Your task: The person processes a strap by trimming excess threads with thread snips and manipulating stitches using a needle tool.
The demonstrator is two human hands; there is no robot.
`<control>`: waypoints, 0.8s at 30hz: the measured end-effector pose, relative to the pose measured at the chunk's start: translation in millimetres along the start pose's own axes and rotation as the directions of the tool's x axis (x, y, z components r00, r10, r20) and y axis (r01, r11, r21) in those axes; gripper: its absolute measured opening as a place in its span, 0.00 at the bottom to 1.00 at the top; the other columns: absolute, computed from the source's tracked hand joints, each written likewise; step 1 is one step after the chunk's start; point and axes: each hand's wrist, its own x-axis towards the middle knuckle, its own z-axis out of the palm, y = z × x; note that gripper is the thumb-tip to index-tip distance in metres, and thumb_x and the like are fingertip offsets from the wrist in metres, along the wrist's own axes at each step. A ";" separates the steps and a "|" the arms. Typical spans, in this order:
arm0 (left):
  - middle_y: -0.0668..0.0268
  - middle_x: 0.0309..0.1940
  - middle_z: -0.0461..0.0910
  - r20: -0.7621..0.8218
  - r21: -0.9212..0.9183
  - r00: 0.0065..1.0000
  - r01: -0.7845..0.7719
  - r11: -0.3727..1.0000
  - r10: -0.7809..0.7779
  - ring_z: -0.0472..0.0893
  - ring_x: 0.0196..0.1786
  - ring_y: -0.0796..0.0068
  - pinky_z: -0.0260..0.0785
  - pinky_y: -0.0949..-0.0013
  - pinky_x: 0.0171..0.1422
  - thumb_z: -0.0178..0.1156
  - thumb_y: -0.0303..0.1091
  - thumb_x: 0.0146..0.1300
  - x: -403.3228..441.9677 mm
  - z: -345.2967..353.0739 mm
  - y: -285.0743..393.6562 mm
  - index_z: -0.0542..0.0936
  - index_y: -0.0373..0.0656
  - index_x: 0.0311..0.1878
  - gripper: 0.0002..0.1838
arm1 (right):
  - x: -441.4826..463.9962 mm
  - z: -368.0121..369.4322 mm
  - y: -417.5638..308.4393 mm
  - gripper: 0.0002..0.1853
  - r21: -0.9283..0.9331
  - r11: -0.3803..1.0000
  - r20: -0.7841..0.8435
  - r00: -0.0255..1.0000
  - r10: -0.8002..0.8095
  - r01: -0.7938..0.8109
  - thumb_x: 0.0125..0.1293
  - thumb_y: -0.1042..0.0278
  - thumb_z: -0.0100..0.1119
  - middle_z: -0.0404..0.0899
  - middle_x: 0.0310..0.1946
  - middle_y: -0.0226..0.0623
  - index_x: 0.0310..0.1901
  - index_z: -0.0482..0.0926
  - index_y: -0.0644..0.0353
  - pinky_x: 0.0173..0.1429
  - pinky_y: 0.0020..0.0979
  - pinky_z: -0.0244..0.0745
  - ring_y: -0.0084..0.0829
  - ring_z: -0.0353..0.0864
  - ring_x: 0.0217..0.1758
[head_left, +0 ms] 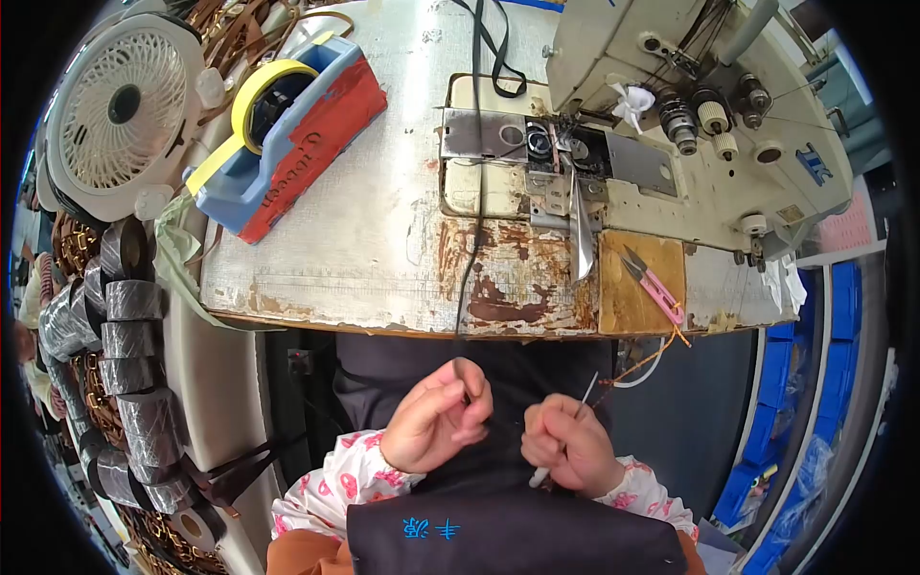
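My left hand (439, 414) is closed in front of the table edge, thumb and fingers pinched round the end of a narrow black strap (478, 182). The strap runs down across the table from the back. My right hand (572, 443) is a fist round a slim tool with a thin metal tip (589, 385) and a pale handle end (540, 476); its exact kind is hidden by the fingers. Pink thread snips (659, 292) lie on the table above that hand, with an orange-brown cord (632, 366) tied to them and hanging over the edge.
A sewing machine (709, 105) fills the table's back right. On the left stand a blue tape dispenser (307, 144) with yellow tape and a white fan (123, 105). Wrapped rolls of dark strap (134, 302) hang at far left; blue bins (767, 412) stand at right.
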 end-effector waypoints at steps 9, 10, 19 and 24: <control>0.73 0.15 0.62 -0.107 0.727 0.972 -0.067 0.684 0.209 0.56 0.17 0.86 0.48 0.81 0.22 0.36 0.45 0.67 -5.9 9.4 13.5 0.66 0.43 0.20 0.22 | 13.7 -0.4 4.3 0.04 -0.984 0.066 0.102 0.820 -0.563 0.168 0.56 0.75 0.54 0.70 0.16 0.31 0.27 0.73 0.65 0.17 0.24 0.59 0.22 0.64 0.12; 0.73 0.13 0.61 -0.057 0.734 0.969 -0.124 0.667 0.242 0.55 0.17 0.84 0.48 0.80 0.23 0.37 0.44 0.67 -3.3 11.1 14.4 0.65 0.44 0.17 0.22 | 15.9 -1.1 4.2 0.05 -0.925 -0.293 0.370 0.760 -0.535 0.244 0.53 0.76 0.56 0.70 0.15 0.33 0.23 0.72 0.64 0.17 0.26 0.60 0.26 0.65 0.12; 0.74 0.06 0.53 -0.218 0.377 0.949 -0.132 0.917 0.227 0.53 0.14 0.79 0.55 0.73 0.32 0.36 0.43 0.66 3.5 3.5 36.8 0.58 0.50 0.11 0.24 | -8.5 9.9 -11.3 0.18 -0.883 0.060 0.448 0.874 -0.187 0.465 0.51 0.77 0.56 0.56 0.07 0.33 0.10 0.59 0.59 0.14 0.28 0.51 0.28 0.57 0.07; 0.75 0.06 0.53 -0.272 0.252 0.944 -0.118 0.961 0.187 0.54 0.15 0.79 0.57 0.72 0.34 0.36 0.43 0.66 -1.5 -0.2 38.1 0.56 0.51 0.11 0.25 | -37.1 -2.2 -1.1 0.15 -0.810 0.534 0.151 0.966 -0.208 0.241 0.53 0.81 0.50 0.56 0.06 0.30 0.11 0.62 0.63 0.15 0.26 0.47 0.21 0.53 0.08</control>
